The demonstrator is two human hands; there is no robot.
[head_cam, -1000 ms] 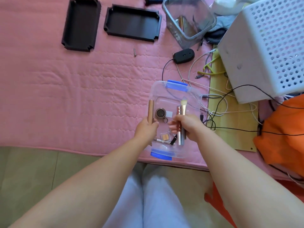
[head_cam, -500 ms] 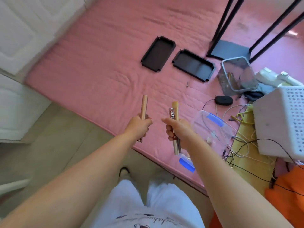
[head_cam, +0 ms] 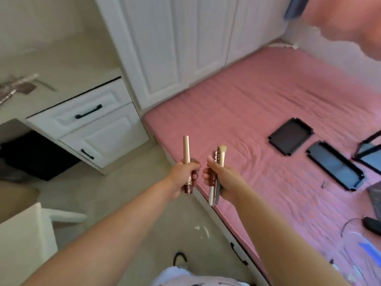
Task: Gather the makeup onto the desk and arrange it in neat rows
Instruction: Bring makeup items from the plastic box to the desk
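At the centre of the frame both hands are held up side by side over the floor, just off the edge of the pink bed (head_cam: pixel 257 112). The left hand (head_cam: pixel 185 172) is curled round a gold-capped tube (head_cam: pixel 187 150) that stands upright, its dark red lower end sticking out below the fist. The right hand (head_cam: pixel 221 177) grips a bundle of makeup sticks — a small brush (head_cam: pixel 222 154) with a pale tuft on top and a red lettered tube (head_cam: pixel 215 156) beside it, with silver and grey ends poking out underneath. Half a second ago the same things were held in the same grips, but the view was on the bed, with the clear box and white basket close by on the right; now the view has swung left, so the bed fills the right half and the white bench (head_cam: pixel 51 65) with its drawers (head_cam: pixel 86 112) has come into the upper left of the frame. Some blurred items lie on the bench at the far left edge; what they are cannot be told. Two black trays (head_cam: pixel 290 136) sit on the bed at right, now farther from the hands, and the clear box is only a blur in the lower right corner.
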